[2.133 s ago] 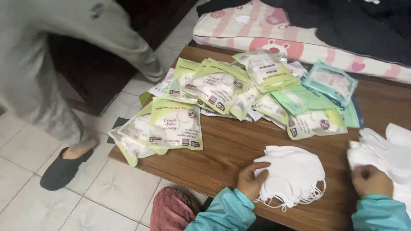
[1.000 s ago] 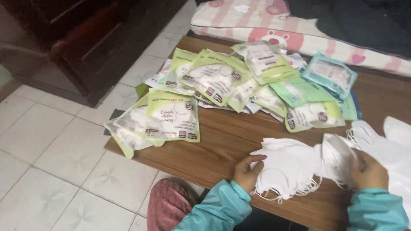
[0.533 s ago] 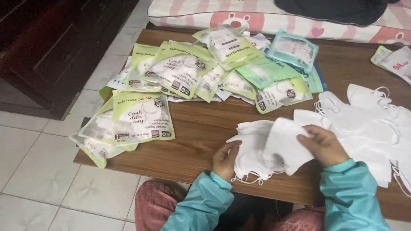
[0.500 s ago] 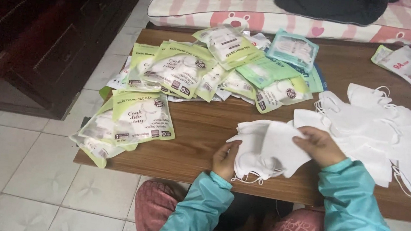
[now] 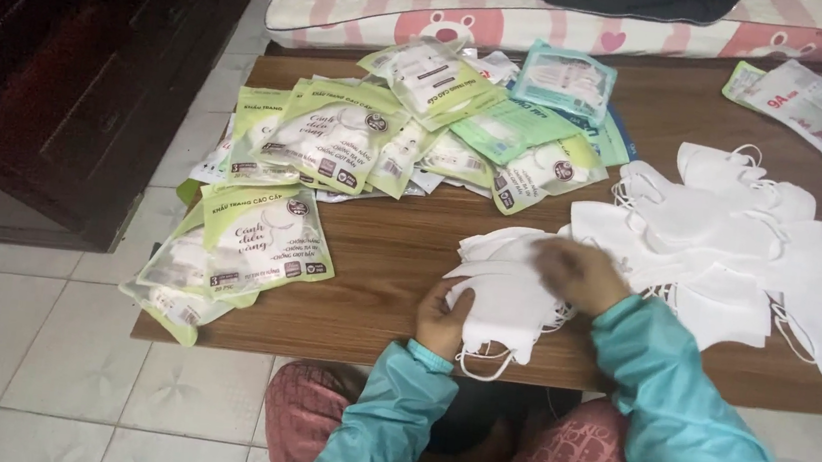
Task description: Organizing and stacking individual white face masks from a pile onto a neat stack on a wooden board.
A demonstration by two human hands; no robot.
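White face masks in a small stack (image 5: pixel 506 290) sit at the near edge of the wooden table (image 5: pixel 388 259), roughly at its middle, and we hold them in both hands. Starting at the far left, we note a dark wooden cabinet (image 5: pixel 74 78) standing on the pale tiled floor (image 5: pixel 27 355). On the table's left end lies a green-and-white packet (image 5: pixel 265 237) on top of others that overhang the near-left corner. Further from us, a heap of similar green packets (image 5: pixel 391 129) spreads toward the middle, with a teal packet (image 5: pixel 566 80) at its far side. Our left hand (image 5: pixel 443 319) grips the stack's near-left edge, thumb on top. Our right hand (image 5: pixel 582 276) rests on the stack's right side, blurred, so we cannot tell whether its fingers are closed. Right of it lies a loose spread of white masks (image 5: pixel 731 242), touching the stack. At the far right lie flat white packets (image 5: pixel 815 104). A pink striped cushion (image 5: pixel 552 14) borders the far edge.
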